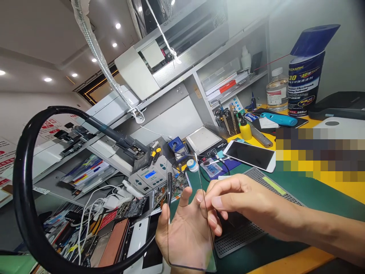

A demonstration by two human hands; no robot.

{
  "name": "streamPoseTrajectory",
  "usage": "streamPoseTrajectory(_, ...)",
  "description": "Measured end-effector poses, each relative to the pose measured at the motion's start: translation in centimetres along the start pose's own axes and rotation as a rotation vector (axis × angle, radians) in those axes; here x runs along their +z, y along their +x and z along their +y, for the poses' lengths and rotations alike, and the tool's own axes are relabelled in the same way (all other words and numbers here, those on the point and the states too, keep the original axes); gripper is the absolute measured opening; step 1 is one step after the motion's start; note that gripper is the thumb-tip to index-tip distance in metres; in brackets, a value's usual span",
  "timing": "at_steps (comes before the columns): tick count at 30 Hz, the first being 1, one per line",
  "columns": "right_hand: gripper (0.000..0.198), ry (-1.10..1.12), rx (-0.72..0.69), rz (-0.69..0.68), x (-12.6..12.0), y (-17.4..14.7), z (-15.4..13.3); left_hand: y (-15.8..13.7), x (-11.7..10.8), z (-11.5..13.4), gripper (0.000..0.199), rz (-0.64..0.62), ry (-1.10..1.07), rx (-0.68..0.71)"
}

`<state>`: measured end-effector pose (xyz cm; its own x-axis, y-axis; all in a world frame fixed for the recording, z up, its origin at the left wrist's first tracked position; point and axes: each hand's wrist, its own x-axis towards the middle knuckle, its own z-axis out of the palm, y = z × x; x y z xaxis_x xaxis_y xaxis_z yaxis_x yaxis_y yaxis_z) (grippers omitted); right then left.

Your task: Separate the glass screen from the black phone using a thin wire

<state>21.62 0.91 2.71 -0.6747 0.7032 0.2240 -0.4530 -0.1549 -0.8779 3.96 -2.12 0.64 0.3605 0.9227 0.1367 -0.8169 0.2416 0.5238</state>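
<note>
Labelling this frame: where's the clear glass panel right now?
In the head view, the clear glass panel is at bottom centre, upright in the left hand, with the right hand fingertips on its right edge, above the green mat.

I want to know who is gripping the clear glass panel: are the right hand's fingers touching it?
Touching. The head view shows the right hand with its fingertips pressed on the glass panel's right edge, while the left hand supports it from behind.

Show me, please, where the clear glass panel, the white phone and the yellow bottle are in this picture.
clear glass panel (185, 179): head view, its upper middle, above the left hand (182, 232).
white phone (251, 155): head view, middle of its dark screen.
yellow bottle (245, 131): head view, its yellow body.
</note>
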Motion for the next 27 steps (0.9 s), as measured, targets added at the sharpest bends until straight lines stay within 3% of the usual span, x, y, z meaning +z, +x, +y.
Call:
streamPoseTrajectory(7, 0.02, 0.031, -0.141, 0.052, 0.1, -0.3, 0.4, -0.5, 0.8, 0.2, 0.041, 0.1, 0.02, 0.048)
streamPoseTrajectory(17, 0.022, -0.436, -0.307, 0.109, 0.4, -1.2, 0.5, -0.4, 0.9, 0.0, 0.034, 0.165, 0.059, 0.088)
streamPoseTrajectory(27, 0.027, -0.479, -0.354, 0.12, 0.5, -1.4, 0.9, -0.5, 1.0, -0.1, 0.036, 0.192, 0.134, 0.13)
